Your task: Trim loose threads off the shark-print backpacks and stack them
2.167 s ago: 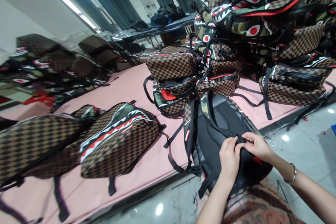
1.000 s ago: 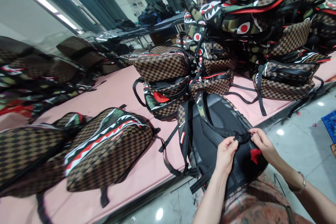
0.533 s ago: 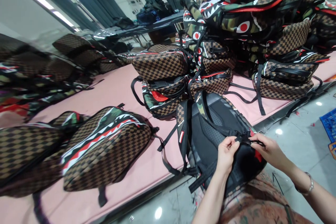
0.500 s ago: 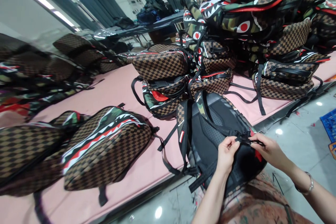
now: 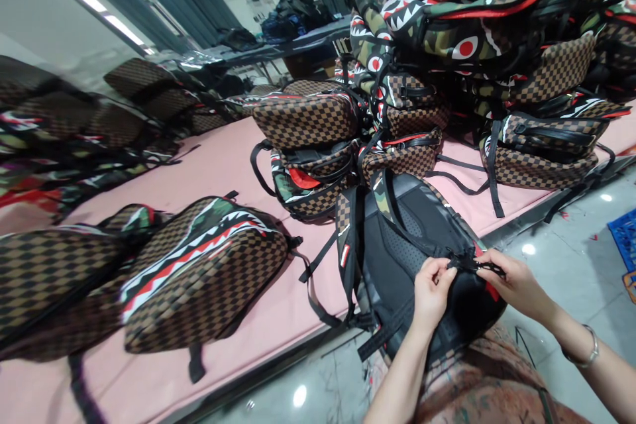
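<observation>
Pinching a black strap [image 5: 463, 260], left grip [image 5: 431, 288] and right grip [image 5: 515, 283] adjoin piled backpacks [image 5: 474, 33].

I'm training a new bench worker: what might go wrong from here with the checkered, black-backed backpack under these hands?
The checkered backpack with a black padded back juts past the edge of the pink-covered table, so it might slide off if tugged. The small black strap piece, pinched by the left hand and right hand, could slip free. A loose black webbing strap sticks out past the table edge and might snag.
</observation>
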{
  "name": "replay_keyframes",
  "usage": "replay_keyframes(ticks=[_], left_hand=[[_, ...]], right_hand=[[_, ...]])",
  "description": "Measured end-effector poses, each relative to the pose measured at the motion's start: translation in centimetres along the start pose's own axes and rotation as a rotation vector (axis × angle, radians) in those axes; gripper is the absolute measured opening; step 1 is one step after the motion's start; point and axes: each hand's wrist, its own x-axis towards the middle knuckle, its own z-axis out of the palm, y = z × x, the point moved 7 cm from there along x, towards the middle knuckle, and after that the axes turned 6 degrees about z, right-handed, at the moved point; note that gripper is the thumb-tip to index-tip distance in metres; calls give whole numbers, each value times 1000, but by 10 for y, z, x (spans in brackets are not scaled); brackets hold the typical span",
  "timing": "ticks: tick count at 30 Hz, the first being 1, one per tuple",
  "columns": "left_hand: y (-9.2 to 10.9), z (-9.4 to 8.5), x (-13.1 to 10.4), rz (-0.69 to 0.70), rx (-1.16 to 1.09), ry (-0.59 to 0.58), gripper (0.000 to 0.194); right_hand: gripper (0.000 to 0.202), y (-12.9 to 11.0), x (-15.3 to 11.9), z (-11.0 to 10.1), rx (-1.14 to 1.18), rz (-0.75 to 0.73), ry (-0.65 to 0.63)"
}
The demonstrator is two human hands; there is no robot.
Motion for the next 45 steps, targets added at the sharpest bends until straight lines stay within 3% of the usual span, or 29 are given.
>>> replay_keyframes(ticks=[9, 21, 30, 37, 45], left_hand=[[9, 3, -1, 28, 79, -8, 14], [16, 4, 0, 89, 175, 9, 12], [17, 5, 1, 108, 220, -21, 11], [15, 6, 4, 108, 240, -64, 12], [12, 8, 5, 69, 233, -98, 12]], right_hand=[[17, -6, 1, 1, -124, -92, 44], [19, -7, 2, 1, -177, -85, 52], [16, -10, 8, -5, -42, -57, -70], [15, -12, 23, -9, -140, -75, -210], [14, -13, 33, -7, -224, -166, -265]])
